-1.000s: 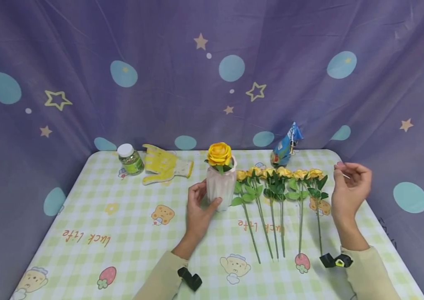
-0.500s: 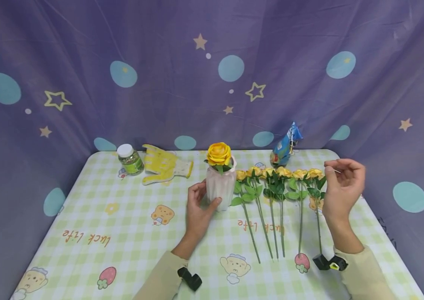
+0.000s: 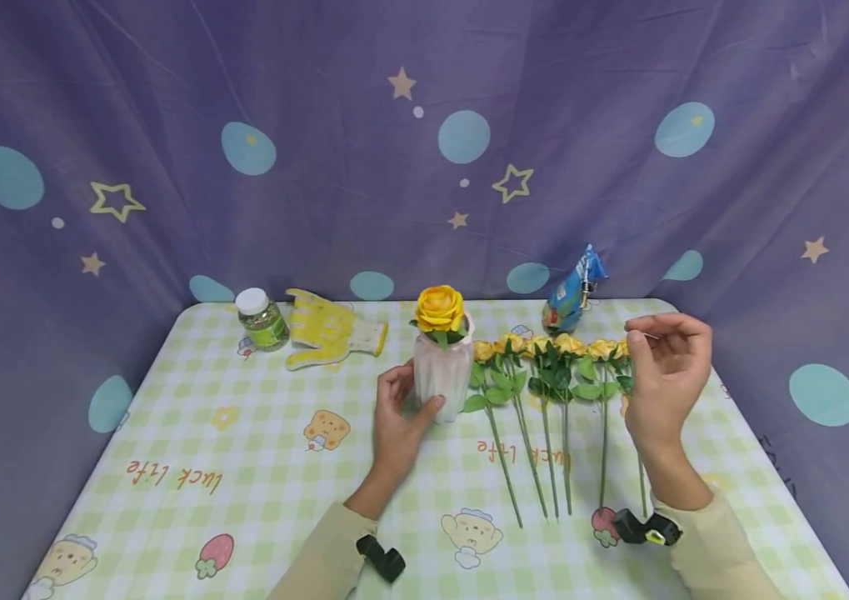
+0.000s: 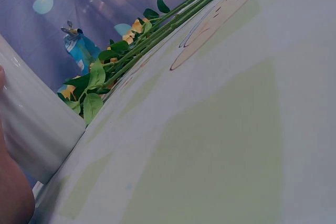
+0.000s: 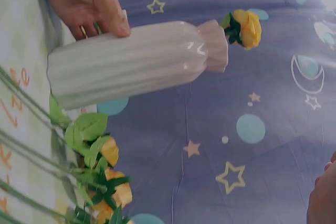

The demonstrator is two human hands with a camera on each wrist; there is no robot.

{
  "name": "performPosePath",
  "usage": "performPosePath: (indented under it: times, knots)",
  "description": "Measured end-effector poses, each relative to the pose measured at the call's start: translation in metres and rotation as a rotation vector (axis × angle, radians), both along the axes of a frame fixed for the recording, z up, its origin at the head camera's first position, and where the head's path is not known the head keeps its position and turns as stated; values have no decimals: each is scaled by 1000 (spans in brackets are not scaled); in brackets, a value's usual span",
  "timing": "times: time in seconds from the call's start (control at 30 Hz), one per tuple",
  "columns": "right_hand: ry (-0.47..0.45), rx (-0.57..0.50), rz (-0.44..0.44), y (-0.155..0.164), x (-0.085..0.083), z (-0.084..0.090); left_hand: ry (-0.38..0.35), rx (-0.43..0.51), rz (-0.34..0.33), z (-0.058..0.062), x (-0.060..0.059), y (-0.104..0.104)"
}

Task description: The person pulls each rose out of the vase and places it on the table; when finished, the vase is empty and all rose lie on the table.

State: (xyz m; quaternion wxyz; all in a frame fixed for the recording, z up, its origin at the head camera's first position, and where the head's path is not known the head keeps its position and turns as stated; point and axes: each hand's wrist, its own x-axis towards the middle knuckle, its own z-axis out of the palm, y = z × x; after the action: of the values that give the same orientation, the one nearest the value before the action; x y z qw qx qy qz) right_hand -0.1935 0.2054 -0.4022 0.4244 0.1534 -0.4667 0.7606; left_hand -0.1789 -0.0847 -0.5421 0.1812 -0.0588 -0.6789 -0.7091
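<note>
The left hand (image 3: 400,414) wraps its thumb and fingers round the white vase (image 3: 442,373), steadying it upright on the bench (image 3: 192,433); one yellow rose (image 3: 439,308) already stands in its neck. Just right of that hand, more roses (image 3: 555,392) lie side by side, stems toward the person. The right hand (image 3: 664,375) hovers over the outermost, fingers loosely curled, holding nothing.

1. We see the right hand (image 3: 666,377) covering the rightmost rose (image 3: 625,348), leaving only part of its stem visible.
2. In the left wrist view, we find the vase (image 4: 31,135) cut off at the picture's left edge.
3. We cannot read the bottle (image 3: 262,318) label; it is too small.
4. In the right wrist view, only a blurred sliver of that hand shows.
</note>
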Motion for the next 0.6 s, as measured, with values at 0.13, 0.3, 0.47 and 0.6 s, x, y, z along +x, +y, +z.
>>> performPosePath:
  times: [0.13,0.3,0.47,0.6]
  knots:
    - [13,14,34,-8,3,2,1,-4,3,0,0,0]
    - [9,43,60,-18,4,4,-9,-13,11,1,0,0]
    - [4,70,89,-32,5,6,-21,-13,14,3,1,0]
    - [-3,109,112,-44,7,7,-27,-5,11,3,1,0]
